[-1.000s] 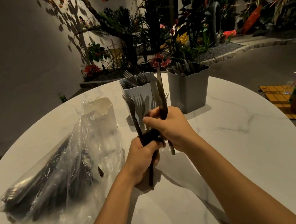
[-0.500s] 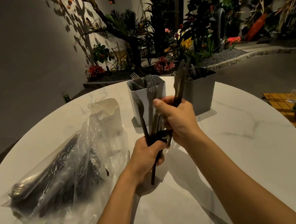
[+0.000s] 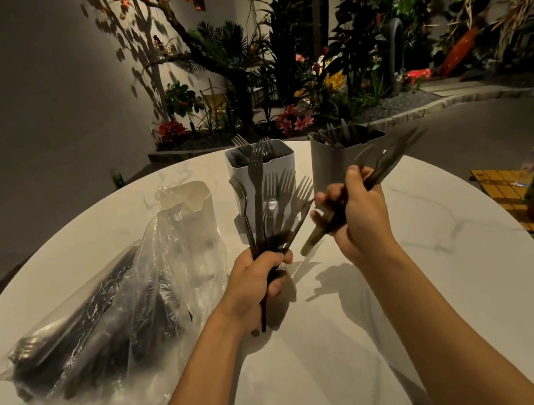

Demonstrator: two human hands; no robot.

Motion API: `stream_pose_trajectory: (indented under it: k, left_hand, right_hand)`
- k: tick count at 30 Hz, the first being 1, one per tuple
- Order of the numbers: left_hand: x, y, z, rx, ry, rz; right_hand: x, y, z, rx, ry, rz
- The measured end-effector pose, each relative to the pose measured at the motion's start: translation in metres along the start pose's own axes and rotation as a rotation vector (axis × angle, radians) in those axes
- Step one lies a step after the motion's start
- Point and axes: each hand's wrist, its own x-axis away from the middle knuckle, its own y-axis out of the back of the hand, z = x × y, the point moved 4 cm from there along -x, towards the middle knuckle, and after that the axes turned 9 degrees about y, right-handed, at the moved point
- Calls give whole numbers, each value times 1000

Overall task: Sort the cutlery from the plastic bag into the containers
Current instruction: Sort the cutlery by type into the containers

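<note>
right hand (image 3: pixel 360 212) grips knives (image 3: pixel 388 163) slanting up-right; left hand (image 3: pixel 256 280) holds forks (image 3: pixel 269 202) upright.

The plastic bag (image 3: pixel 105 334) lies on the left of the worktop (image 3: pixel 369 360). Two containers (image 3: pixel 263 175) stand side by side behind, with forks (image 3: pixel 244 150) in the left one.

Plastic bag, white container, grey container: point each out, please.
plastic bag (image 3: pixel 111 329), head view, on its clear crumpled side
white container (image 3: pixel 285 161), head view, on its front wall
grey container (image 3: pixel 332 161), head view, on its front wall
</note>
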Motion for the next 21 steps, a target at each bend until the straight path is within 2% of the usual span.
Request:
stream_pose_trajectory:
  k: [3, 4, 7, 10, 12, 21]
  left_hand:
    - [-2, 0, 2, -7, 15, 10]
    - [-2, 1, 2, -1, 20, 11]
    - [-2, 1, 2, 6, 24, 6]
    - [-1, 0, 0, 3, 0, 5]
    - [0, 0, -1, 0, -16, 9]
    - [5, -2, -5, -13, -15, -8]
  right_hand:
    - [1, 9, -8, -14, -121, 74]
    - [0, 12, -10, 53, -117, 110]
    - [-1, 20, -12, 362, 30, 95]
    - [0, 22, -5, 447, 277, -31]
    - [3, 20, -7, 498, 407, -31]
    - [1, 32, -54, 730, 391, 209]
